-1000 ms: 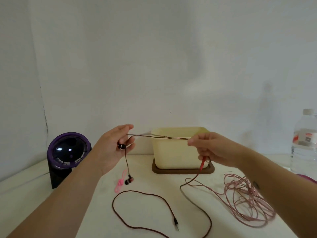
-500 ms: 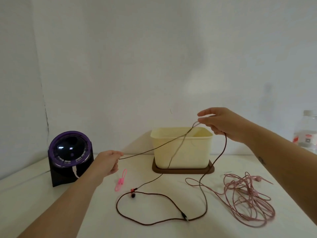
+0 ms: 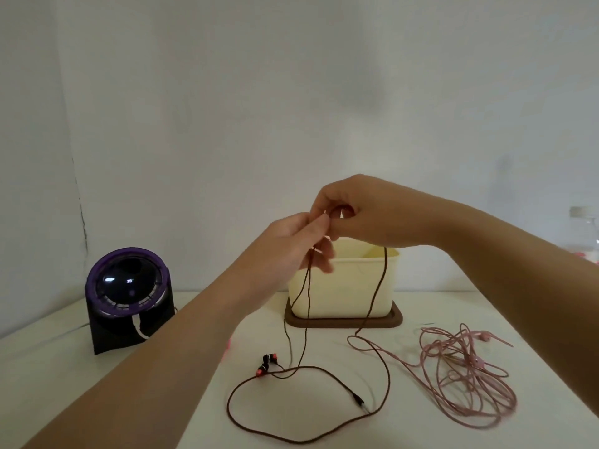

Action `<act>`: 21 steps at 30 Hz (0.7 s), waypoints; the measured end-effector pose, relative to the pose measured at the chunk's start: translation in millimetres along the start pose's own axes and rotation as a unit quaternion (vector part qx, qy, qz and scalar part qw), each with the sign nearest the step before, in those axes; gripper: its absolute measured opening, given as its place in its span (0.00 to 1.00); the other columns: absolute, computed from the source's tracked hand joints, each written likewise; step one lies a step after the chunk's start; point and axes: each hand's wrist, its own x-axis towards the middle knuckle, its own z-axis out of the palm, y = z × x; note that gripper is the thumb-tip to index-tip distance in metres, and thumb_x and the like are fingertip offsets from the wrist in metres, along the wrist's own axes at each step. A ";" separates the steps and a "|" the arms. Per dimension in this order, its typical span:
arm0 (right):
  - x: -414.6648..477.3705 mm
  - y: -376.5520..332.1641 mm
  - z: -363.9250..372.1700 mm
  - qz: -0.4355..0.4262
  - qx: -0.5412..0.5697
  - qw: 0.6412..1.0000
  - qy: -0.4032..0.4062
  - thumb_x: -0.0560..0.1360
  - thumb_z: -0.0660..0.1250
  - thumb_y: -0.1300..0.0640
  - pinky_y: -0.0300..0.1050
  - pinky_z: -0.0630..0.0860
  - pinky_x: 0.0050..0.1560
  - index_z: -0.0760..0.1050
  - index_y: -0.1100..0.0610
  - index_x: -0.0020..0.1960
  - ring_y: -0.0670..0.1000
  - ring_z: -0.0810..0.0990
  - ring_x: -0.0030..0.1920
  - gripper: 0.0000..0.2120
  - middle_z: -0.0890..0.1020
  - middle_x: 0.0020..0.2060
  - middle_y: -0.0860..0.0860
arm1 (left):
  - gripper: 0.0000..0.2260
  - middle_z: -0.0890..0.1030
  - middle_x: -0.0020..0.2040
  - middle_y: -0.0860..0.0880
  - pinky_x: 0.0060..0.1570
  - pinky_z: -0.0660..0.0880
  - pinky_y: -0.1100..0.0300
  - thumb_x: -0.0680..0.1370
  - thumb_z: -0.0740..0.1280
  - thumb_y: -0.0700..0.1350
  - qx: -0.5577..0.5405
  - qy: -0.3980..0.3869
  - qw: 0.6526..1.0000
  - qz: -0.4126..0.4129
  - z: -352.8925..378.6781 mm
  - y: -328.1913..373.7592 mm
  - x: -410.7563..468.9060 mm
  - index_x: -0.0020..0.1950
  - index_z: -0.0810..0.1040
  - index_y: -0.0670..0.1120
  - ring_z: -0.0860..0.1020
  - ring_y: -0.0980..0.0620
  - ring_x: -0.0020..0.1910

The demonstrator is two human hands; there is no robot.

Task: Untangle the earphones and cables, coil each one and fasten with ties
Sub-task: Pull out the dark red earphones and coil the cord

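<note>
My left hand (image 3: pixel 291 247) and my right hand (image 3: pixel 359 212) meet above the cream box, both pinching the dark brown earphone cable (image 3: pixel 306 296). Strands of it hang down from my fingers to the table. Its two earbuds (image 3: pixel 266 364) lie on the table below, and its jack plug (image 3: pixel 359 401) rests near the front inside a wide loop. A tangled pink earphone cable (image 3: pixel 466 374) lies in a heap at the right. A pink tie (image 3: pixel 228 346) peeks out from behind my left forearm, mostly hidden.
A cream box (image 3: pixel 343 286) on a brown tray (image 3: pixel 343 320) stands at the back centre. A purple-rimmed black device (image 3: pixel 128 293) sits at the left. A plastic water bottle (image 3: pixel 583 234) stands at the right edge. The white table (image 3: pixel 64 367) backs onto a white wall.
My left hand rose from the table's left side up to my right hand, bringing the cable together. The right hand lowered and moved left slightly. The taut span between the hands has folded into hanging strands.
</note>
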 end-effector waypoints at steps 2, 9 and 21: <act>-1.1 0.5 -2.2 0.001 0.040 0.999 0.021 0.78 0.63 0.58 0.29 0.70 0.32 0.75 0.51 0.49 0.38 0.74 0.31 0.04 0.79 0.33 0.43 | 0.12 0.69 0.26 0.57 0.47 0.76 0.58 0.81 0.58 0.49 0.030 0.044 0.999 -0.011 2.0 5.6 0.9 0.46 0.79 0.48 0.69 0.60 0.25; -3.6 31.0 -6.2 0.053 0.072 0.974 0.207 0.80 0.59 0.59 0.29 0.62 0.24 0.77 0.51 0.48 0.41 0.66 0.21 0.08 0.68 0.25 0.46 | 0.15 0.62 0.25 0.56 0.37 0.66 0.60 0.81 0.59 0.46 -0.017 0.123 0.992 0.024 -20.8 6.7 1.1 0.38 0.78 0.48 0.61 0.57 0.24; -11.0 112.8 73.3 0.218 -0.027 0.975 -0.026 0.80 0.57 0.58 0.33 0.63 0.27 0.78 0.54 0.47 0.45 0.69 0.28 0.11 0.74 0.31 0.47 | 0.14 0.62 0.25 0.55 0.30 0.68 0.64 0.81 0.57 0.47 -0.173 0.090 0.981 0.020 -33.5 12.3 -1.9 0.40 0.76 0.45 0.61 0.58 0.22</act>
